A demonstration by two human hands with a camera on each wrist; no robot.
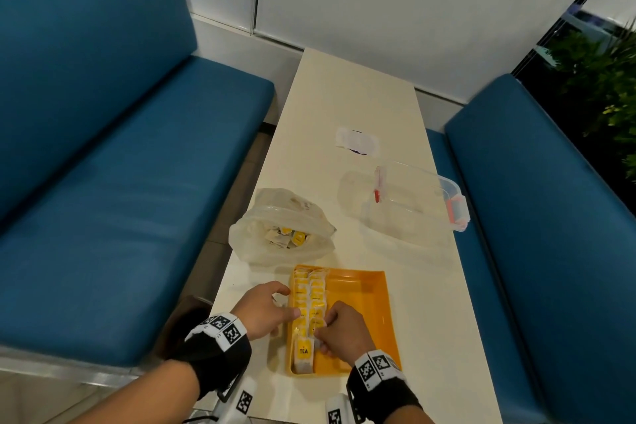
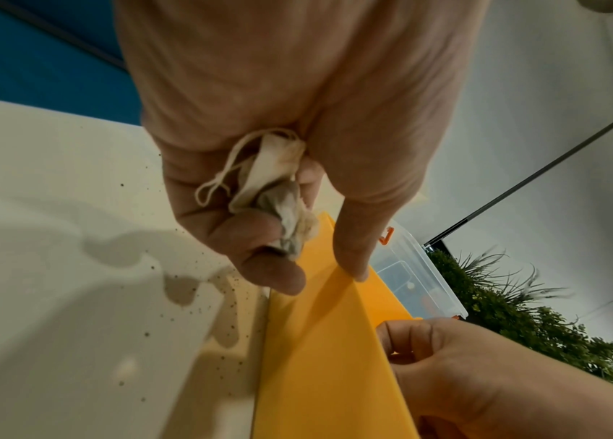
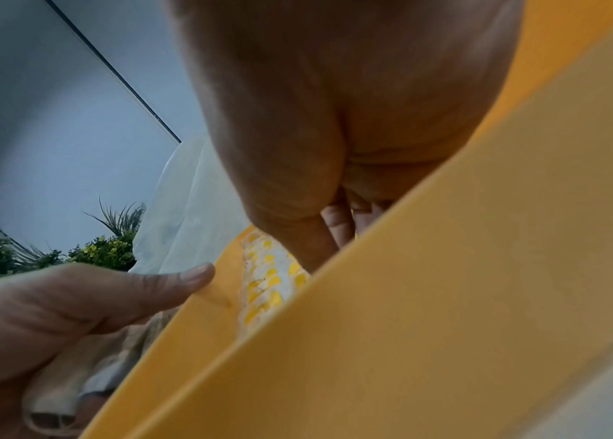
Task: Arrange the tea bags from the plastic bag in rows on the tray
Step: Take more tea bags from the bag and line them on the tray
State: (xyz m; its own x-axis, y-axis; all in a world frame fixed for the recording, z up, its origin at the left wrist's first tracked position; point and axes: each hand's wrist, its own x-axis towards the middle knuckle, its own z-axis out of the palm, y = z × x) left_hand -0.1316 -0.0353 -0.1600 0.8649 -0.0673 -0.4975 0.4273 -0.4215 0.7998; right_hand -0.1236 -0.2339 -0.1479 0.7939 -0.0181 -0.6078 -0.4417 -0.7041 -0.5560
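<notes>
An orange tray (image 1: pixel 364 299) lies at the near end of the table. Two rows of yellow-tagged tea bags (image 1: pixel 309 299) fill its left side. My left hand (image 1: pixel 275 308) rests at the tray's left rim, thumb on the edge. In the left wrist view its curled fingers grip a crumpled tea bag (image 2: pixel 279 190) with a loose string. My right hand (image 1: pixel 325 329) is inside the tray and pinches a tea bag (image 1: pixel 316 322) at the near end of the second row. The plastic bag (image 1: pixel 275 213) lies open behind the tray with more tea bags inside.
A clear plastic box with red latches (image 1: pixel 423 203) stands at the right edge of the table, and a white scrap (image 1: pixel 358 141) lies farther back. Blue benches (image 1: pixel 103 148) flank the narrow table (image 1: pixel 344 96). Dark specks dot the tabletop (image 2: pixel 192 312) beside the tray.
</notes>
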